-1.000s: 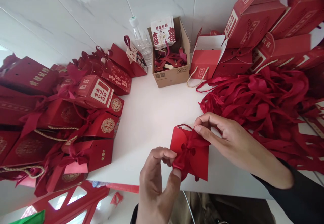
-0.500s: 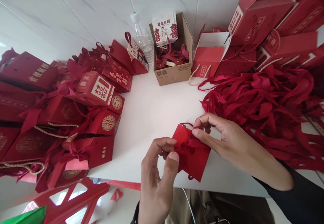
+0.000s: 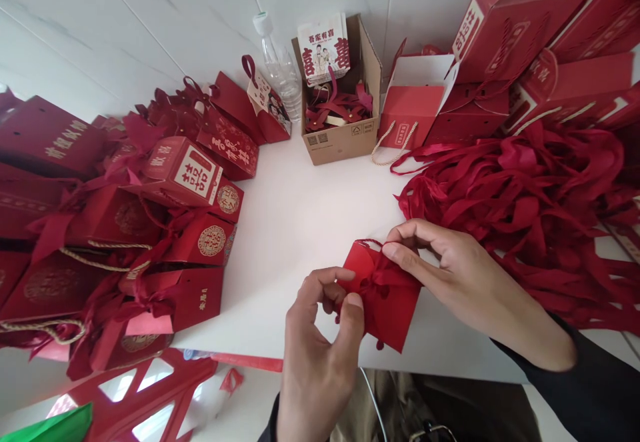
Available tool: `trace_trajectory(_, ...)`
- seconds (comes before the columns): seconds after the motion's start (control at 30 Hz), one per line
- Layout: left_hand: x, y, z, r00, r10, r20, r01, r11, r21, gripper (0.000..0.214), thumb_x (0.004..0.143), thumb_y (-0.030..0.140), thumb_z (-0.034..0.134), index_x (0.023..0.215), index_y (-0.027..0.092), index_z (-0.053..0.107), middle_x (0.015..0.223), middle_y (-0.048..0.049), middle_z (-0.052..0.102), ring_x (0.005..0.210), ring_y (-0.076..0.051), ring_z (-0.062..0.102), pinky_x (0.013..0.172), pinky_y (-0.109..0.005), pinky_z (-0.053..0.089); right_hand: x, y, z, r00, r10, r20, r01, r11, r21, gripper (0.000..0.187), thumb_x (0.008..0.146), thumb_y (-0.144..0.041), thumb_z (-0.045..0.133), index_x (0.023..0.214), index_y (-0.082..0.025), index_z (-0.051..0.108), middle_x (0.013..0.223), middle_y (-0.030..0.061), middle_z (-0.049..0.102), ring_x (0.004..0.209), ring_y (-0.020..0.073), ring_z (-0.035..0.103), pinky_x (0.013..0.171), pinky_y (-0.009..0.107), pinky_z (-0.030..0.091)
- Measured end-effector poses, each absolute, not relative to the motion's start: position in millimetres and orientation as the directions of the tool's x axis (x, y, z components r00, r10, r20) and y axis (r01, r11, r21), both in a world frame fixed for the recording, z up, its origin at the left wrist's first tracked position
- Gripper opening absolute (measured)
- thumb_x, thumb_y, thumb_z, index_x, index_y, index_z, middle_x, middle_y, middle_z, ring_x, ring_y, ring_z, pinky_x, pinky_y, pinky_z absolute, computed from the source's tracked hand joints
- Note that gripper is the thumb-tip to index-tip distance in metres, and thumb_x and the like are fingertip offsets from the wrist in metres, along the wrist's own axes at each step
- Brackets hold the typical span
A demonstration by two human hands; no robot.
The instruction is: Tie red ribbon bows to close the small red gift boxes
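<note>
A small red gift box (image 3: 398, 319) with a thin cord handle stands near the table's front edge. A dark red ribbon (image 3: 383, 277) crosses its top, gathered into a knot or bow near the middle. At the box's left side, my left hand (image 3: 323, 345) has thumb and fingers curled around a part of the ribbon, mostly hidden behind them. My right hand (image 3: 453, 272) pinches the ribbon between thumb and forefinger at the upper right of the box, close to the cord.
Stacked red gift boxes (image 3: 193, 289) with bows line the left. A heap of red ribbons (image 3: 520, 195) lies right, below more red boxes (image 3: 530, 29). At the back are a cardboard box (image 3: 345, 142) holding ribbon pieces and a clear bottle (image 3: 280, 69). A red stool (image 3: 150, 395) is lower left.
My left hand has shifted slightly to the right, along with the box. The right hand stays at the ribbon near the cord. The view has tilted a little.
</note>
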State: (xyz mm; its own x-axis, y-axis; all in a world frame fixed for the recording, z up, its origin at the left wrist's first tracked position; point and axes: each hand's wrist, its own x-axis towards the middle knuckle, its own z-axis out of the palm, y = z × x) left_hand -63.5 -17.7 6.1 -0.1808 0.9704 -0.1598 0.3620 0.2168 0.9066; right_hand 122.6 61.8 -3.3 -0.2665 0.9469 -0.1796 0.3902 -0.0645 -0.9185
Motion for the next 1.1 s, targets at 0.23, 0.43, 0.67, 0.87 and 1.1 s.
trace_trajectory(0.23, -57.1, -9.4, 11.9, -0.213, 0.973, -0.087, 0.575, 0.196, 0.794, 0.017, 0.096, 0.029, 0.056, 0.083, 0.022, 0.066, 0.079, -0.0028, 0.065, 0.075, -0.019, 0.057, 0.070, -0.035, 0.047, 123.0, 57.6, -3.3, -0.255, 0.954, -0.158, 0.359, -0.058, -0.932, 0.036, 0.097, -0.060, 0.063, 0.093, -0.025, 0.069, 0.084, -0.0005, 0.070, 0.077, 0.0181, 0.063, 0.063, 0.030, 0.046)
trace_trajectory(0.43, -62.9, -3.1, 14.9, -0.120, 0.981, -0.152, 0.576, 0.193, 0.794, 0.023, 0.101, 0.033, 0.051, 0.084, 0.022, 0.063, 0.077, -0.0032, 0.066, 0.073, -0.019, 0.057, 0.067, -0.035, 0.045, 123.7, 56.6, -5.5, -0.259, 0.954, -0.154, 0.347, -0.057, -0.936, 0.035, 0.098, -0.058, 0.062, 0.096, -0.025, 0.070, 0.086, 0.0013, 0.070, 0.079, 0.0203, 0.063, 0.066, 0.032, 0.048)
trace_trajectory(0.67, -66.0, 4.9, 23.7, -0.101, 0.970, -0.219, 0.517, 0.240, 0.822, 0.028, 0.100, 0.039, 0.053, 0.080, 0.022, 0.065, 0.076, -0.0053, 0.066, 0.070, -0.020, 0.055, 0.057, -0.031, 0.040, 121.5, 55.8, -9.2, -0.261, 0.954, -0.147, 0.311, -0.061, -0.948, 0.030, 0.100, -0.055, 0.062, 0.096, -0.026, 0.068, 0.088, 0.0003, 0.070, 0.078, 0.0185, 0.063, 0.064, 0.029, 0.048)
trace_trajectory(0.87, -69.9, 6.2, 22.1, -0.047, 0.980, -0.194, 0.466, 0.193, 0.863, 0.027, 0.100, 0.038, 0.059, 0.079, 0.022, 0.068, 0.071, -0.0036, 0.065, 0.061, -0.017, 0.053, 0.053, -0.029, 0.043, 122.1, 55.4, -9.8, -0.251, 0.955, -0.159, 0.322, -0.073, -0.944, 0.028, 0.100, -0.055, 0.062, 0.097, -0.027, 0.067, 0.087, -0.0023, 0.068, 0.077, 0.0163, 0.061, 0.065, 0.028, 0.046)
trace_trajectory(1.1, -77.8, -0.7, 23.6, -0.067, 0.969, -0.237, 0.482, 0.239, 0.843, 0.033, 0.099, 0.050, 0.056, 0.099, 0.023, 0.073, 0.079, -0.0063, 0.067, 0.078, -0.022, 0.061, 0.060, -0.030, 0.048, 123.5, 55.6, -12.0, -0.241, 0.955, -0.171, 0.296, -0.095, -0.950, 0.030, 0.100, -0.057, 0.062, 0.099, -0.027, 0.067, 0.094, -0.0015, 0.069, 0.087, 0.0169, 0.062, 0.071, 0.027, 0.048)
